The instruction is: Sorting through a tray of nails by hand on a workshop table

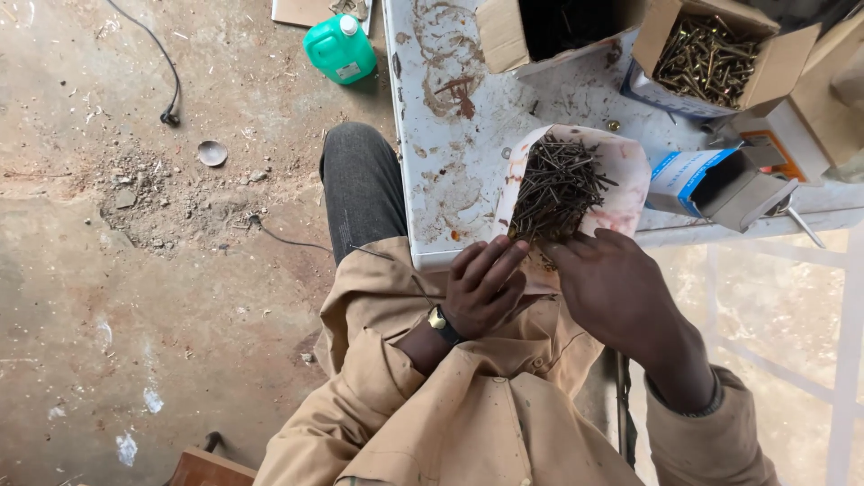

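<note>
While curled, both hands [549, 283] at nails [553, 189]

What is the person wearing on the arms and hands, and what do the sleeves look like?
Both arms are in long tan work sleeves, part of a tan buttoned coat with small dark specks on it. The left hand is bare, with a wristwatch on a dark strap and a pale, gold-rimmed face. The right hand is bare too; a dark band shows at the right cuff. No gloves.
</note>
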